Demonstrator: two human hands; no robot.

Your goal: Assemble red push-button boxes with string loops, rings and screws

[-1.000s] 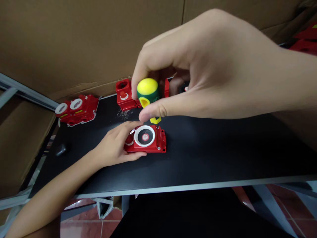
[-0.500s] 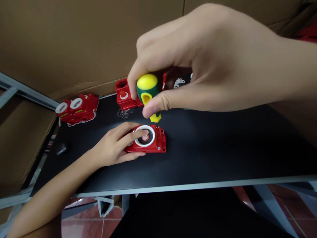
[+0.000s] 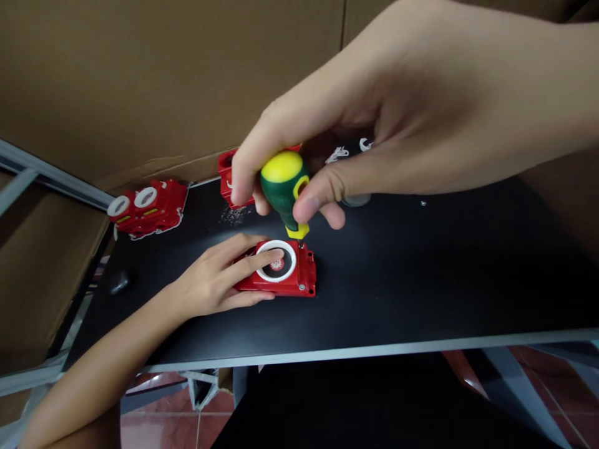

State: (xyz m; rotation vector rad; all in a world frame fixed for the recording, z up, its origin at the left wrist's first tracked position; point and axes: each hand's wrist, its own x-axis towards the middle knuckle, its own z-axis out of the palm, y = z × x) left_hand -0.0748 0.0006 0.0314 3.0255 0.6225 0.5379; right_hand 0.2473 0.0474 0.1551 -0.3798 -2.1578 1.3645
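Note:
Between the thumb and fingers of my right hand (image 3: 355, 118) is a stubby screwdriver (image 3: 284, 187) with a green and yellow handle. It stands nearly upright, its tip at a screw near the far right corner of a red housing (image 3: 292, 285). This housing lies flat on the black table and carries a white ring (image 3: 292, 265) around a dark round centre. My left hand (image 3: 213, 274) grips the housing from its left side, the index finger resting on the round centre. A second screw (image 3: 302, 287) shows at the housing's near right corner.
Two red housings with white rings (image 3: 154, 202) stand at the table's back left. More red parts (image 3: 223, 181) lie behind my right hand, beside scattered crumbs (image 3: 234, 215). A black object (image 3: 118, 282) sits by the left edge. Cardboard (image 3: 163, 75) walls the back.
My right hand has turned the screwdriver: the yellow hole in its handle has shifted to the right, and the fingers have spread. The left hand still holds the housing.

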